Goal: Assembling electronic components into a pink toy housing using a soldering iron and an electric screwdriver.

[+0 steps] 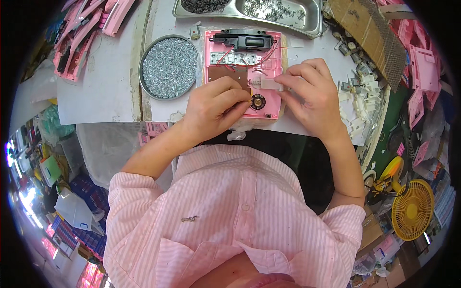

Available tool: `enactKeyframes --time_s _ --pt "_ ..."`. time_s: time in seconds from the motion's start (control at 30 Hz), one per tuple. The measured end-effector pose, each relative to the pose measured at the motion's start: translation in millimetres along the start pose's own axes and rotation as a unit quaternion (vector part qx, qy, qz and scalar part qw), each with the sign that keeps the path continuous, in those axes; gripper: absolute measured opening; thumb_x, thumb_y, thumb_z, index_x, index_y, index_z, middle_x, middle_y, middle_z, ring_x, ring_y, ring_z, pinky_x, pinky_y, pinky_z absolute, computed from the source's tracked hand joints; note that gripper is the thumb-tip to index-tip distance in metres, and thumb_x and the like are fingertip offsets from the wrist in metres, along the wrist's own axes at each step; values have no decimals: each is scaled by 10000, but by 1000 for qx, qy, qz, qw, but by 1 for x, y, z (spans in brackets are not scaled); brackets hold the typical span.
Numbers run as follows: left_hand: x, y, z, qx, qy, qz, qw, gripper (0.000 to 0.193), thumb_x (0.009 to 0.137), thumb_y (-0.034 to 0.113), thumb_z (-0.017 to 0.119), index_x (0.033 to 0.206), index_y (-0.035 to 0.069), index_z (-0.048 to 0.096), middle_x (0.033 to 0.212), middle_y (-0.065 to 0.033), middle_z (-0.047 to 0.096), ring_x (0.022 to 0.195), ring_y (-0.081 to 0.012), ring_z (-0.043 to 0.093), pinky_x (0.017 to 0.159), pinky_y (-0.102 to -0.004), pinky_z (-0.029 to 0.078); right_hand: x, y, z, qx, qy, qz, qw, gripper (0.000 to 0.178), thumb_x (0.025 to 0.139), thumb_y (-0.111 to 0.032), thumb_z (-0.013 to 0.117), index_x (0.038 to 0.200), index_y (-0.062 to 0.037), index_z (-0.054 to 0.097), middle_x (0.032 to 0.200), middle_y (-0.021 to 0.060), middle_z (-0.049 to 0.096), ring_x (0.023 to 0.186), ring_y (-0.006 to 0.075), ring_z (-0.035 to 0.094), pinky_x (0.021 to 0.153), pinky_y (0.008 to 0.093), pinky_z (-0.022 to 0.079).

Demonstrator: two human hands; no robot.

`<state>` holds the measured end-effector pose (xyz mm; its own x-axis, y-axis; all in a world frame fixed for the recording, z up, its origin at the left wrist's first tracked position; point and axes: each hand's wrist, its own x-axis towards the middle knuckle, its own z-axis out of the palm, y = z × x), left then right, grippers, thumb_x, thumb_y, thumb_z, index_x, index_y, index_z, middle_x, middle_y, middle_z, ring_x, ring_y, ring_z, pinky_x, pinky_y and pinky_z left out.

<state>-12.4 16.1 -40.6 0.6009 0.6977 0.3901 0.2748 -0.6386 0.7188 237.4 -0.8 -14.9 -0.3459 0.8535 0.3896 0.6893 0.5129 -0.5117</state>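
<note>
At upper centre, the right hand (pixel 311 93) pinches the white block (pixel 270 84); keep it level. The left hand's (pixel 217 105) fingertips meet; any held part is hidden.

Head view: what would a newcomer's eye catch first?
Probably the pink casing at upper centre, with the left hand and right hand at it. Left of it sits a round dish of small silvery pieces. Lower down, toward the right edge, a yellow fan stands out.

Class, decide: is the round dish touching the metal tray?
Apart. The head view shows a strip of white tabletop between the round dish and the metal tray above it in the picture.
</note>
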Motion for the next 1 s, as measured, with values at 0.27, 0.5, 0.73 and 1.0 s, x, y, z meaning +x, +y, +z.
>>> enactKeyframes --time_s 0.27,0.5,0.73,1.0 --pt "1 -3 3 28 7 4 1000 161 803 83 742 949 78 675 1004 -61 652 765 -235 666 613 -349 534 -5 17 15 145 10 38 989 284 677 -60 816 955 -66 758 954 51 691 846 255 596 720 340 511" --pt "4 -2 2 59 -61 31 996 169 841 108 705 1001 86 656 1192 -45 674 827 -250 670 672 -356 554 0 8 18 54 -31 30 998 229 731 -92 803 956 -81 767 955 62 687 920 256 580 798 350 505" --pt "12 7 -1 114 -109 8 987 181 882 115 683 1053 90 628 1209 -36 682 898 -253 675 695 -360 556 -3 19 -13 2 31 98 995 223 781 -138 795 1003 -135 779 865 53 693 851 252 620 751 350 525" --pt "12 12 -2 98 -120 2 988 183 858 50 705 1019 46 621 1198 -108 690 964 -304 697 796 -377 564 -17 121 -48 -415 2 270 869 260 879 -294 682 1089 -144 718 776 142 728 716 332 721 637 453 567"
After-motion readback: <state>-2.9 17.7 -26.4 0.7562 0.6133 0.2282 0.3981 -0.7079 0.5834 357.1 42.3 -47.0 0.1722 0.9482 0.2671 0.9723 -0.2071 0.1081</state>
